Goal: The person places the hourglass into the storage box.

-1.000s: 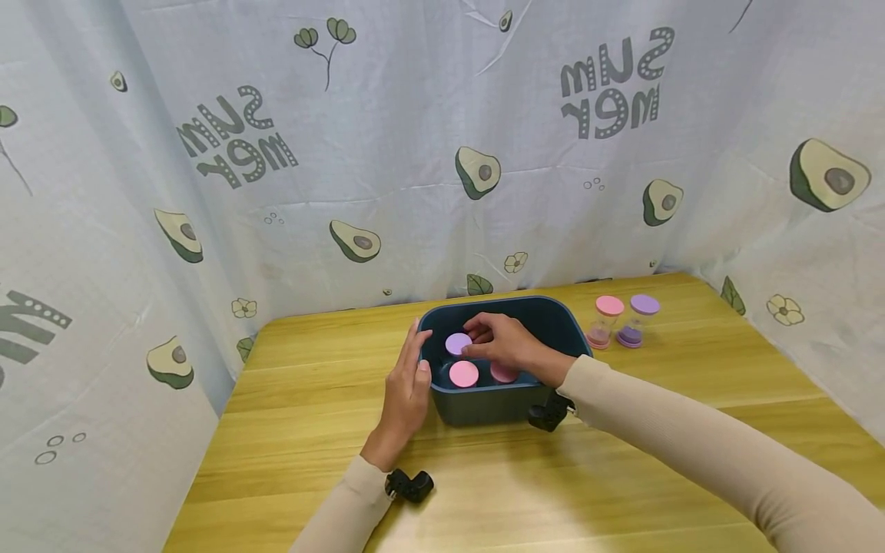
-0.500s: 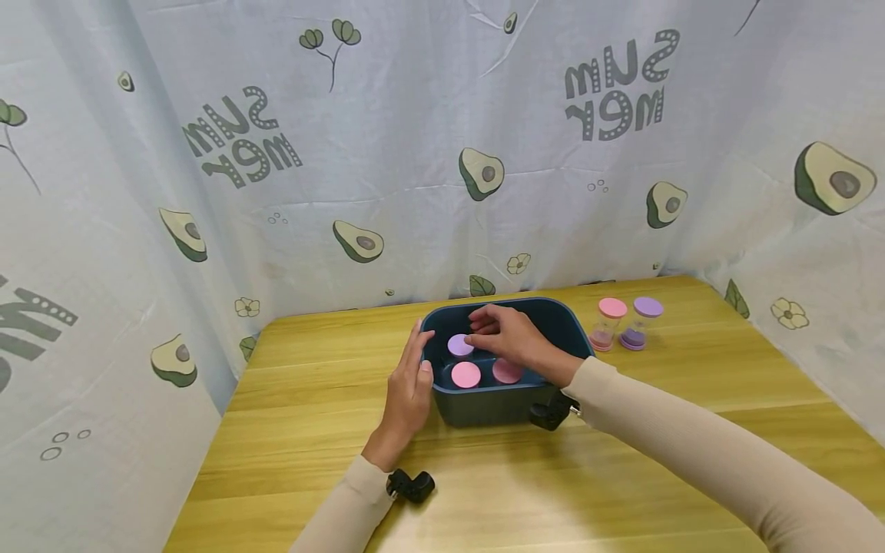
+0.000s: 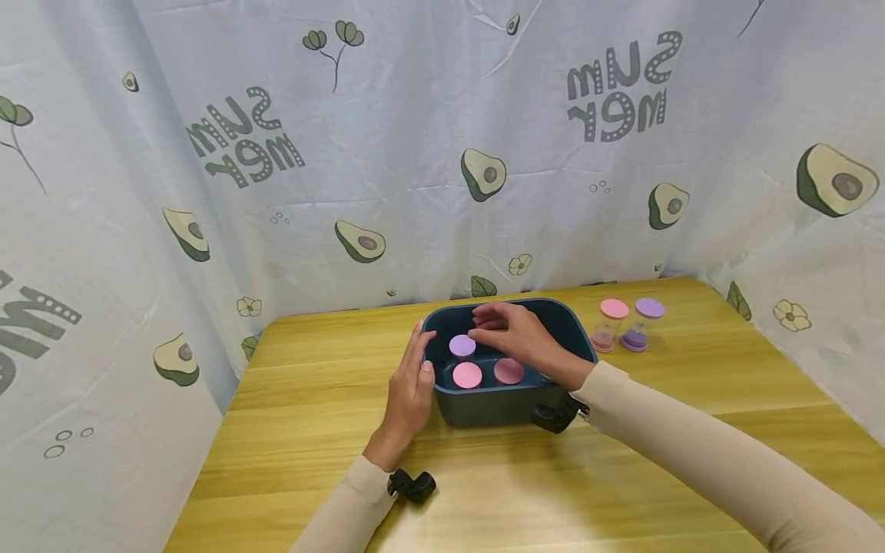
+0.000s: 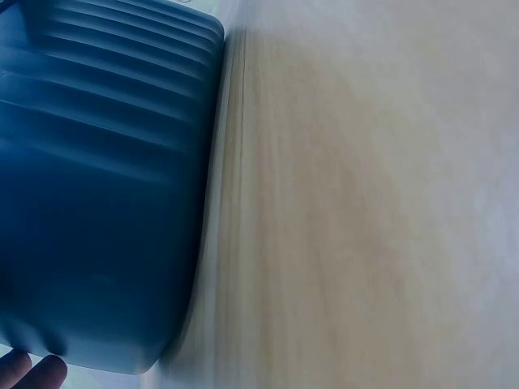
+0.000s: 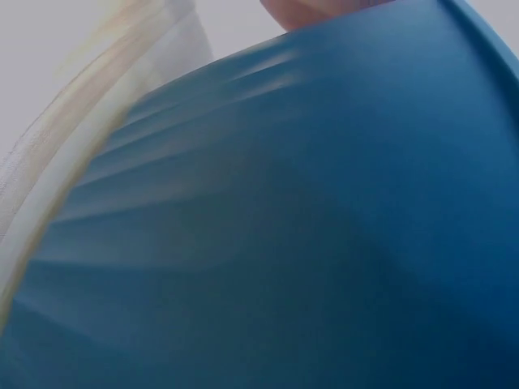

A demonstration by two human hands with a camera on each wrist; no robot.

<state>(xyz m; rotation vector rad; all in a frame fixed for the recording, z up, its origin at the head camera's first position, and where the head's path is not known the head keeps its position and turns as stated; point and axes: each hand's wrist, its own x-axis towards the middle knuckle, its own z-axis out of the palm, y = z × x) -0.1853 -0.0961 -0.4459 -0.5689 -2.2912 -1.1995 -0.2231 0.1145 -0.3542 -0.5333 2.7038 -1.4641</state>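
Observation:
A dark blue bin (image 3: 477,411) stands on the table. My left hand (image 3: 408,392) rests against its left end with fingers extended; its fingertips (image 4: 45,373) show at the bin's edge in the left wrist view. Inside the bin stand a purple-capped sand timer (image 3: 462,344), a pink-capped sand timer (image 3: 467,375) and another pink-capped one (image 3: 508,371); their lower parts are hidden. Over the bin, my right hand (image 3: 515,336) hovers with loosely bent fingers and nothing between them, close to the purple cap. Its wrist covers the bin's front right corner.
To the right of the bin, a pink sand timer (image 3: 608,324) and a purple sand timer (image 3: 643,324) stand side by side on the wooden table (image 3: 332,384). A printed curtain (image 3: 415,153) hangs behind the table's back edge.
My right hand has let go of the purple-capped sand timer and drawn slightly up and right. That timer stays in the bin; my left hand keeps its place.

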